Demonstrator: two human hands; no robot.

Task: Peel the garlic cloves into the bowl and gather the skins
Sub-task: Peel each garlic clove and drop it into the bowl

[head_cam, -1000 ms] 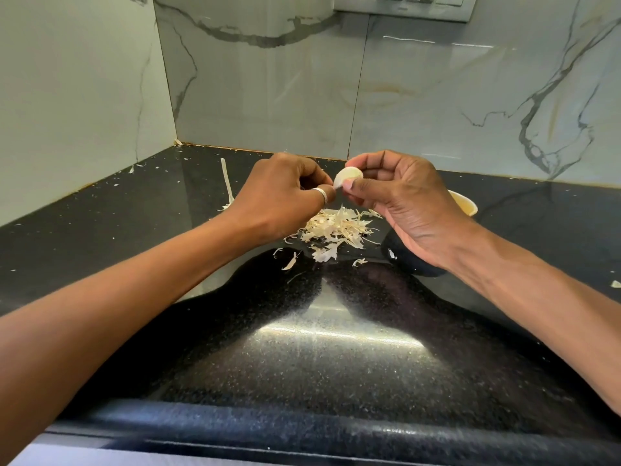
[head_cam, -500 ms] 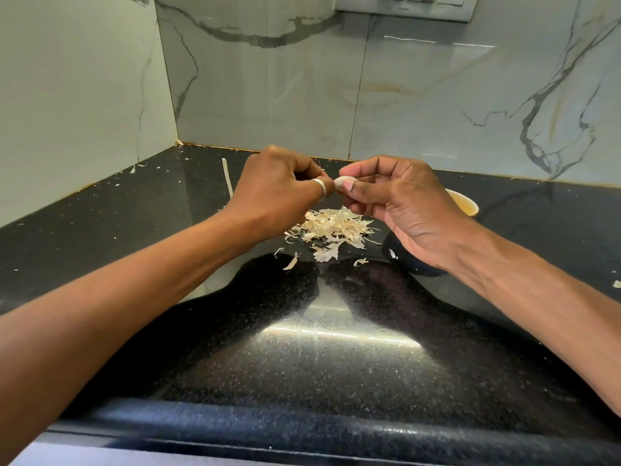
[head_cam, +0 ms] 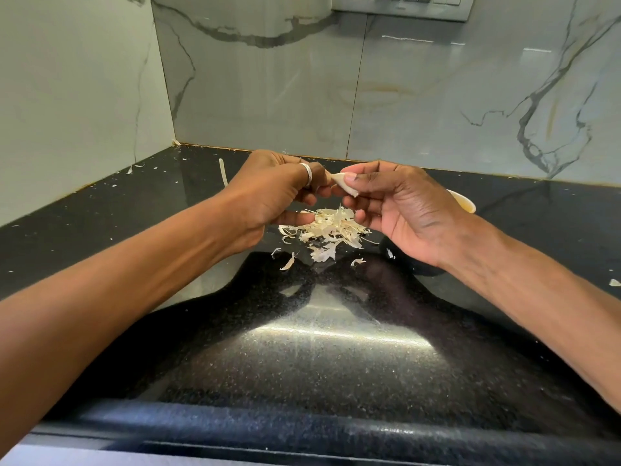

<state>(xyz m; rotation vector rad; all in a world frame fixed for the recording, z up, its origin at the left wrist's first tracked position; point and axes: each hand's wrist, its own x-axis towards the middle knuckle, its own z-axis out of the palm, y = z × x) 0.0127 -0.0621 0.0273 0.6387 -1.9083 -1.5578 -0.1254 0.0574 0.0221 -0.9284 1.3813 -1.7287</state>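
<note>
Over the skins [head_cam: 327,230] heaped mid-table [head_cam: 302,364], the right hand [head_cam: 403,210] pinches the garlic clove [head_cam: 344,185]; the left hand [head_cam: 272,193] has its grip on the clove's tip. The bowl [head_cam: 465,203] sits just behind the right hand.

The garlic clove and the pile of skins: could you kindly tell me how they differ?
The garlic clove is one smooth solid piece; the pile of skins is many thin, ragged flakes. The clove is held up by the left hand and right hand; the skins lie on the black countertop. Both are pale cream.
</note>
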